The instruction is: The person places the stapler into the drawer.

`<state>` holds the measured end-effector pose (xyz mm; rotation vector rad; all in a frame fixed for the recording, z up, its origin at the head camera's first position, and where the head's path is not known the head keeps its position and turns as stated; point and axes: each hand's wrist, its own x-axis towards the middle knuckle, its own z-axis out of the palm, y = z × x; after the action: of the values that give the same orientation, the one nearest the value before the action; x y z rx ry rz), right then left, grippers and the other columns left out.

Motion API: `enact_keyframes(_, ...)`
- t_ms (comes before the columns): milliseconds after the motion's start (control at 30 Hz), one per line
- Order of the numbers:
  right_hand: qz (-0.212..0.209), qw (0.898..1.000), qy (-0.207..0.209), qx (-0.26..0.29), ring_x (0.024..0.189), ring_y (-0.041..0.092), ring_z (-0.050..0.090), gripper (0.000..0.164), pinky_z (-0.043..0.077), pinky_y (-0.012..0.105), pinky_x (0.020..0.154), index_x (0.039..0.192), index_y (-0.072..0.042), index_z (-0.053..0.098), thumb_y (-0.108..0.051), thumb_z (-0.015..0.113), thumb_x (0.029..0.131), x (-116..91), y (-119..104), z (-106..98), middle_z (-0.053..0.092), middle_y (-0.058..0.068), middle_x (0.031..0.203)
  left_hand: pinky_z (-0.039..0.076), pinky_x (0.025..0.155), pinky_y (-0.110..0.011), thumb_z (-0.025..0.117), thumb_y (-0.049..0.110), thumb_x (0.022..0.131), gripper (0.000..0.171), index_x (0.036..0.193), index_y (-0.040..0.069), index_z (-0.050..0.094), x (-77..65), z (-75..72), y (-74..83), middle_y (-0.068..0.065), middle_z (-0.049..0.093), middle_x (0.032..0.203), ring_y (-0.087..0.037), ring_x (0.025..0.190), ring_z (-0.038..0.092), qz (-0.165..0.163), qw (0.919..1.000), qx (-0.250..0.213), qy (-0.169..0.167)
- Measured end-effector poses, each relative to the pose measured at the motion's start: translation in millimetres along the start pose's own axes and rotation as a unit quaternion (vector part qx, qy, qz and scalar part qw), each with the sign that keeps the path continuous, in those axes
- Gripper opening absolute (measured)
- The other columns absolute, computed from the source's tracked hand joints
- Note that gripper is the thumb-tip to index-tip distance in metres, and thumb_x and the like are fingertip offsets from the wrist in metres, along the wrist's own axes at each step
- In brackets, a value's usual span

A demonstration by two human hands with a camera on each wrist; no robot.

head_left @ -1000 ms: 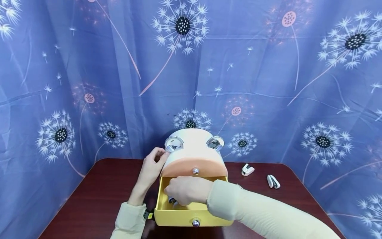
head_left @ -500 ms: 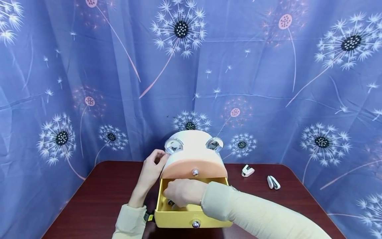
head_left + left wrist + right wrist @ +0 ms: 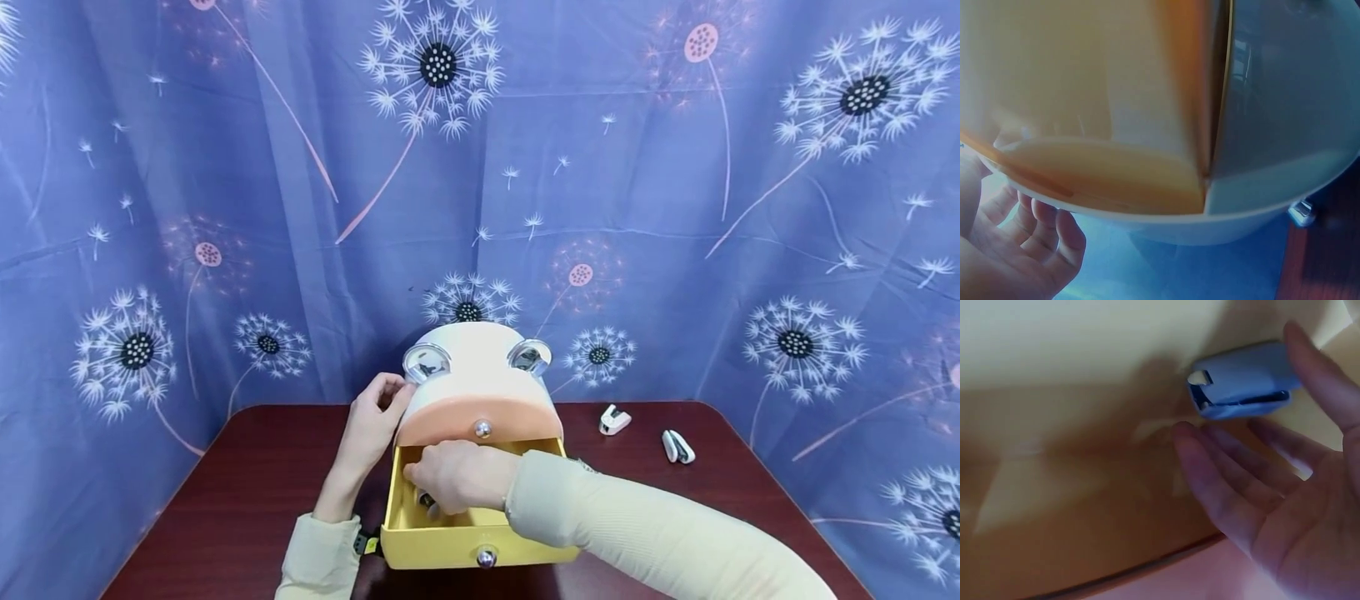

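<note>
A small drawer cabinet (image 3: 472, 358), white on top with a peach upper drawer, stands on the table. Its lower yellow drawer (image 3: 442, 547) is pulled out. My left hand (image 3: 367, 429) holds the cabinet's left side; in the left wrist view its fingers (image 3: 1069, 234) curl behind the white rim. My right hand (image 3: 461, 477) reaches down into the yellow drawer. In the right wrist view a small blue stapler (image 3: 1241, 381) lies between the spread thumb and loosely bent fingers, the thumb overlapping its right end. From the head, that hand hides most of the stapler.
Two small white staplers, a nearer one (image 3: 678, 447) and a farther one (image 3: 615, 420), lie on the dark red table (image 3: 232, 492) right of the cabinet. Round silver eye-shaped pieces (image 3: 426, 363) stick out of the cabinet top. A blue dandelion-print curtain (image 3: 360, 275) hangs behind.
The head view has shifted slightly. My right hand stays in the yellow drawer over the stapler with only a small change of position; my left hand keeps its place on the cabinet.
</note>
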<state>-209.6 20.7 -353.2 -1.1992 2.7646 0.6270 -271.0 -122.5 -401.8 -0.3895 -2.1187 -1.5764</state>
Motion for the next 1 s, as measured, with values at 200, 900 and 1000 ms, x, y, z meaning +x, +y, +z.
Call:
enact_keyframes(200,-0.021,0.999,-0.017,0.036,0.086,0.008,0.057,0.041,0.047,0.026,0.071,0.114,-0.028,0.061,-0.043,0.079,0.081,-12,10,-8,0.059,-0.009,0.093,0.043,0.065,-0.026,0.067,0.028,0.095,0.016,0.098,0.013,0.064,0.3,0.2,0.6,-0.003,0.058,0.079,-0.019,0.073,0.054,-0.001,1.0,0.007,-0.004)
enact_keyframes(900,-0.084,0.973,0.159,0.145,0.097,0.005,0.059,0.052,0.048,0.025,0.082,0.131,-0.02,0.059,-0.046,0.07,0.088,-105,62,-23,0.064,-0.011,0.112,0.043,0.065,-0.025,0.068,0.024,0.094,0.013,0.097,0.012,0.065,-0.1,1.6,-1.4,-0.003,0.059,0.078,-0.018,0.071,0.054,0.001,1.0,0.0,0.008)
enact_keyframes(1000,-0.077,0.96,0.179,0.199,0.108,0.007,0.058,0.052,0.047,0.029,0.09,0.134,-0.016,0.058,-0.042,0.07,0.09,-118,75,-18,0.061,-0.008,0.124,0.043,0.065,-0.025,0.068,0.024,0.094,0.012,0.097,0.012,0.065,0.6,1.4,-1.2,-0.002,0.059,0.078,-0.017,0.071,0.054,0.005,0.9999,0.003,0.012)
